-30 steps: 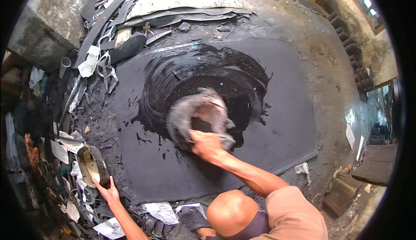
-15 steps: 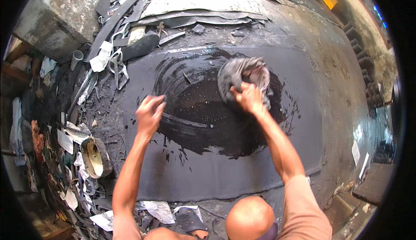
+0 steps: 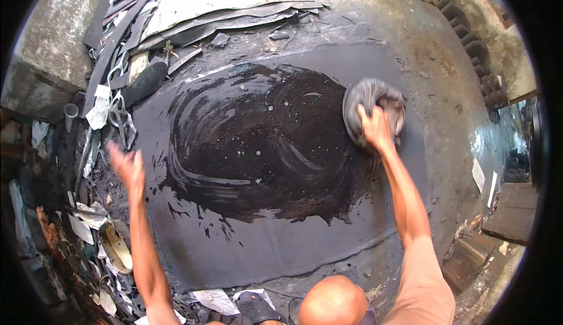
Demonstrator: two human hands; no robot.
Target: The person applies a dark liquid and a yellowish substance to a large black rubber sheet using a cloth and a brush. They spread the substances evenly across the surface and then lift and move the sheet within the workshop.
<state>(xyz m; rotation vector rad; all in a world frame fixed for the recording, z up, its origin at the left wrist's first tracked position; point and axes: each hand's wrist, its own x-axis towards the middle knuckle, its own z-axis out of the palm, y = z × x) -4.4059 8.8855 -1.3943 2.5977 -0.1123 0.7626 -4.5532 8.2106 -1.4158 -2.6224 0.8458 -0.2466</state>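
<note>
A large dark grey sheet (image 3: 264,251) lies flat on the floor in front of me. Over its middle spreads a wet black patch (image 3: 234,137), shiny, with swirled streaks and small bubbles. My right hand (image 3: 377,128) grips a bunched grey rag (image 3: 360,111) at the right edge of this patch; motion slightly blurs the cloth. Raised off the sheet's left edge is my left hand (image 3: 127,168), its fingers apart and nothing seen in them. It is nearest to the scraps on that side.
Paper and rubber scraps, with a cut-out strip (image 3: 122,119), litter the left side. Beside them sits an oblong container (image 3: 116,247) with pale contents. Layered flat sheets (image 3: 217,23) lie beyond the work. A dark shoe (image 3: 258,306) shows at the lower edge, and a wooden block (image 3: 511,212) at right.
My right hand has carried the rag rightward to the edge of the wet patch. My left hand has swung left off the patch and its fingers have spread. The view has shifted.
</note>
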